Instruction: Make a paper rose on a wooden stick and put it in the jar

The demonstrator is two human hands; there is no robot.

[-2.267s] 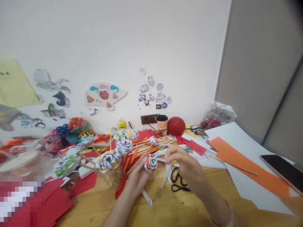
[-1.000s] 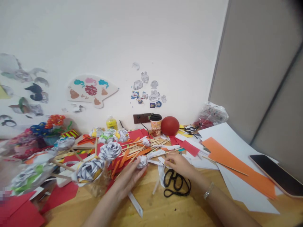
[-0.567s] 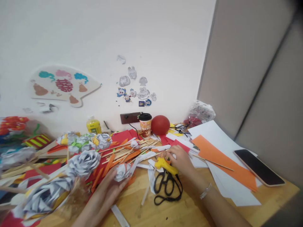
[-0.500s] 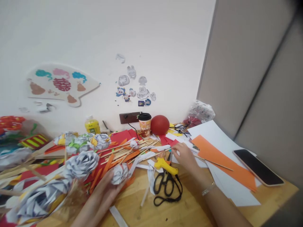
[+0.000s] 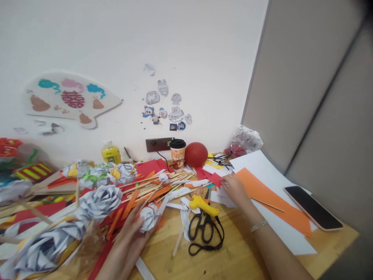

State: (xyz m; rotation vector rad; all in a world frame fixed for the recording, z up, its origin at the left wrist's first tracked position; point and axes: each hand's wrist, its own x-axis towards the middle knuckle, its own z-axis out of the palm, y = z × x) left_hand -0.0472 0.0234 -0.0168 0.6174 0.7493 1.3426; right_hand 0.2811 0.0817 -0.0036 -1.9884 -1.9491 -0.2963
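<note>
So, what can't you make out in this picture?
In the head view:
- White paper flower: its underside, hidden by the left hand.
- Right hand: its own back hides whether it pinches the red paper.
- Scissors: middle covered by the yellow glue gun.
- Yellow bottle: label print too small.

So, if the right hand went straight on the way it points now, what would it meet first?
Probably the red paper, right at the tip of the right hand; whether they already touch is unclear.
</note>
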